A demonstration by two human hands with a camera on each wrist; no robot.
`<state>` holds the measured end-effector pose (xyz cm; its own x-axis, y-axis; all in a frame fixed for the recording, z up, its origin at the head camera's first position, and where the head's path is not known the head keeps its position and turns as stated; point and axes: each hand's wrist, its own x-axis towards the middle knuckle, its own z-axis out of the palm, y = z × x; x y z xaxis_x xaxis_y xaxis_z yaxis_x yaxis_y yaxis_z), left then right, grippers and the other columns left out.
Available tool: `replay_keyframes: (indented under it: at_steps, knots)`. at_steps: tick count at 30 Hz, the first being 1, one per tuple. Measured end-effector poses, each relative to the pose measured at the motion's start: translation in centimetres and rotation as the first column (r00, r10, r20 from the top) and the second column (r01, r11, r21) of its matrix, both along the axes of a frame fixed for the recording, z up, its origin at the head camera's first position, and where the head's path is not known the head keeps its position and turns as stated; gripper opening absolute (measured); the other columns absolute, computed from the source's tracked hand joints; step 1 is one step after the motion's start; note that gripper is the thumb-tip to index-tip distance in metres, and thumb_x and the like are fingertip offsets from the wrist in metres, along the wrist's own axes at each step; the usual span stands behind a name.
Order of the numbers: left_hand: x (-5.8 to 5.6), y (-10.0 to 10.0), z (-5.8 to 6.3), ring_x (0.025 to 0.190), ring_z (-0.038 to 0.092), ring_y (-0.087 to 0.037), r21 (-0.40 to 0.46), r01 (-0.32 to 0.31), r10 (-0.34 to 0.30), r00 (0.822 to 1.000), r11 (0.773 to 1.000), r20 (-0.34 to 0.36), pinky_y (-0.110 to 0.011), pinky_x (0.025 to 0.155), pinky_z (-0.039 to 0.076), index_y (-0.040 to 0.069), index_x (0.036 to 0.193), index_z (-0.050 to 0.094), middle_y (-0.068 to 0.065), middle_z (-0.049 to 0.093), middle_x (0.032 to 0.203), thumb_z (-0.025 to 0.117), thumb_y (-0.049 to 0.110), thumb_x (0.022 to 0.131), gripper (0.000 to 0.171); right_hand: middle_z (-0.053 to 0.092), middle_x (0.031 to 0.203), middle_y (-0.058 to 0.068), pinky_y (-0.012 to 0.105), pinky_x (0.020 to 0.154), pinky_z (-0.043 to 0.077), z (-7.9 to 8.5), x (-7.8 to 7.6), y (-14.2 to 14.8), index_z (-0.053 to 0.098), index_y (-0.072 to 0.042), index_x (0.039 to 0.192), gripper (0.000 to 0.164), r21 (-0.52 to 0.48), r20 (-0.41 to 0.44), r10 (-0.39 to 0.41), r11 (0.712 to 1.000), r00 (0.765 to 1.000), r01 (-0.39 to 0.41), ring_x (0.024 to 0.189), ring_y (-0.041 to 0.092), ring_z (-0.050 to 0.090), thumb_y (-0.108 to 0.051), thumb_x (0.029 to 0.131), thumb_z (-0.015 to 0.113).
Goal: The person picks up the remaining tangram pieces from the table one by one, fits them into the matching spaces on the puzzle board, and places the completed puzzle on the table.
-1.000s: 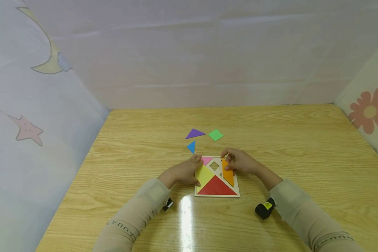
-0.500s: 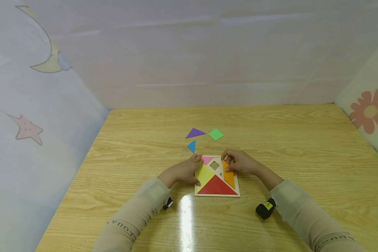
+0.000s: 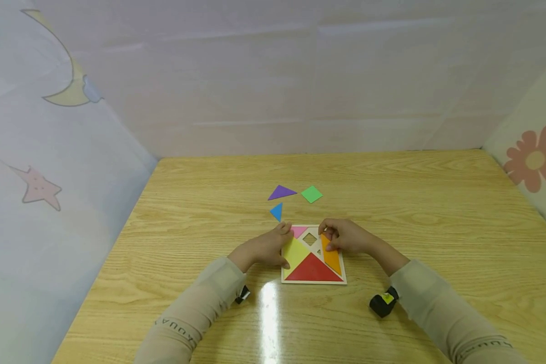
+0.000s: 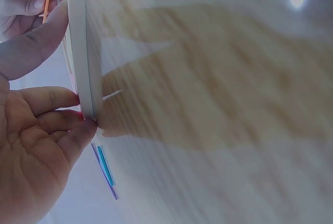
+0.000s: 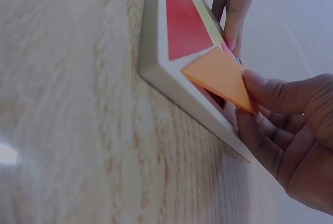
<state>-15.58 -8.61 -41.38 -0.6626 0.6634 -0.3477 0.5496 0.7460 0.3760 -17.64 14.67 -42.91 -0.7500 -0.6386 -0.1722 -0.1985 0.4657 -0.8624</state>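
"What's on the left wall (image 3: 23, 242)?"
"A yellow moon (image 3: 74, 87) with a small blue cloud (image 3: 91, 90) against its side, and a pink star (image 3: 41, 188) lower down."
"And the right wall (image 3: 523, 106)?"
"A red flower (image 3: 536, 160) with a yellow centre."
"And the back wall (image 3: 300, 91)?"
"Pale and creased, behind the far edge of the wooden table (image 3: 437, 212). A bright glare (image 3: 269, 323) streaks the near side."

A yellow-brown wood-grain desk (image 3: 414, 202) carries a pale square puzzle board (image 3: 314, 283); beyond it lie a purple triangle (image 3: 281, 192), green square (image 3: 311, 194) and blue triangle (image 3: 277, 211).
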Motion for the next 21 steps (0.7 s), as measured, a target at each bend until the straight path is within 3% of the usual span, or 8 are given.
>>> replay_keyframes:
  at_steps: [13, 21]
  knots:
    - [-0.01, 0.01, 0.0, 0.129, 0.002, -0.028, -0.002, -0.012, 0.012, 1.0, 1.0, 0.006, -0.029, 0.103, 0.011, -0.006, 0.133, 0.023, -0.019, 0.008, 0.141, 0.068, 0.027, 0.074, 0.081, 0.045, 0.07, 0.003, 0.023, 0.054, 0.043, 0.27, 0.08, 0.15, 0.053, -0.002, 0.092, 0.023, 0.054, -0.075, 0.029, 0.998, 0.997, -0.024, 0.064, 0.016, 0.045, 0.007, 0.072, 0.062]
    - [0.06, 0.08, 0.2, 0.129, 0.0, -0.026, -0.007, -0.015, 0.015, 1.0, 1.0, 0.022, -0.028, 0.103, 0.01, -0.005, 0.133, 0.021, -0.017, 0.005, 0.141, 0.067, 0.027, 0.075, 0.081, 0.043, 0.069, 0.002, 0.022, 0.053, 0.042, 0.34, 0.26, 0.35, 0.053, -0.003, 0.092, 0.023, 0.08, -0.076, 0.034, 0.996, 0.997, -0.028, 0.063, 0.016, 0.044, 0.007, 0.073, 0.061]
